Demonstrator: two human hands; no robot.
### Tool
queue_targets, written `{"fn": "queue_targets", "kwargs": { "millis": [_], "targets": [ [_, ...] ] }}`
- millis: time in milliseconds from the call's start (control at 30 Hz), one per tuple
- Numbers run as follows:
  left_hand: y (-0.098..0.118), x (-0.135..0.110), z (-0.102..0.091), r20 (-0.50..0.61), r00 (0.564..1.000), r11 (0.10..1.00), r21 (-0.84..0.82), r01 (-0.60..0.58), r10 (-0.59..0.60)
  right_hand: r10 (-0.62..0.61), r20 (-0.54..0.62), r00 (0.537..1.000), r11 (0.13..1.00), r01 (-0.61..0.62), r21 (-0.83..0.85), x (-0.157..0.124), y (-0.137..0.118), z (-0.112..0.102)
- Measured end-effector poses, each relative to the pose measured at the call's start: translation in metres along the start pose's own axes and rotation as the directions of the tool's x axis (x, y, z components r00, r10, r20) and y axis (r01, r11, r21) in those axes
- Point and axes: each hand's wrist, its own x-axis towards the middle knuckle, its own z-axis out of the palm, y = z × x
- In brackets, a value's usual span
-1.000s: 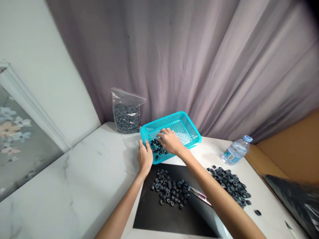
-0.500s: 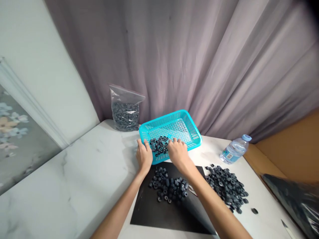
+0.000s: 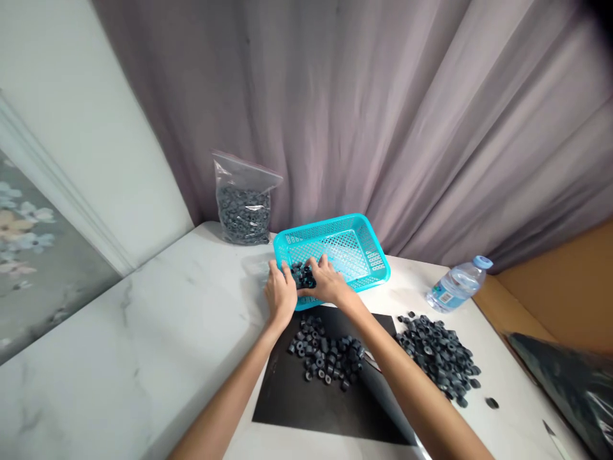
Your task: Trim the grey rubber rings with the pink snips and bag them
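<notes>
At L we've a clear plastic bag (image 3: 246,169) w/ grey pcs (image 3: 245,214); our L hand (image 3: 281,291), thumb parted, touches the turq. lattice basket (image 3: 345,252), grip unclear. Blk hollow pcs (image 3: 301,275) sit in its near-L corner by our R hand (image 3: 325,282), fingers spread. Bottle (image 3: 467,279): blue label (image 3: 445,296), text illegible.

A purple-grey curtain (image 3: 316,128) is hanging behind the marble-patterned counter (image 3: 191,306), and a floral panel (image 3: 29,233) is showing inside white moulding (image 3: 62,190) on the left wall (image 3: 119,140). These furnishings are suggesting a home, though which room is remaining unclear.
</notes>
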Motion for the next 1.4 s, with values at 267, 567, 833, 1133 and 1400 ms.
{"fn": "queue_targets", "kwargs": {
  "millis": [267, 567, 833, 1133, 1400],
  "targets": [
    [0.008, -0.007, -0.004, 0.036, 0.999, 0.992, 0.122, -0.044, 0.04, 0.037, 0.011, 0.999, 0.999, -0.038, 0.038, -0.006, -0.012, 0.011],
    [0.022, -0.005, -0.009, 0.148, 0.986, 0.953, 0.28, -0.118, 0.078, -0.15, 0.086, 0.985, 0.981, 0.137, 0.135, 0.0, -0.002, 0.017],
    [0.024, 0.051, -0.027, 0.227, 0.956, 0.888, 0.376, -0.264, 0.188, -0.163, 0.248, 0.955, 0.971, 0.11, 0.214, 0.015, 0.013, 0.016],
    [0.116, 0.22, -0.101, 0.072, 0.818, 0.705, 0.466, -0.534, 0.571, -0.163, 0.31, 0.937, 0.965, 0.086, 0.246, 0.025, 0.009, 0.015],
    [0.102, 0.246, -0.123, 0.25, 0.731, 0.589, 0.456, -0.667, 0.635, -0.113, 0.221, 0.969, 0.934, 0.027, 0.355, 0.019, 0.021, 0.022]
  ]
}}
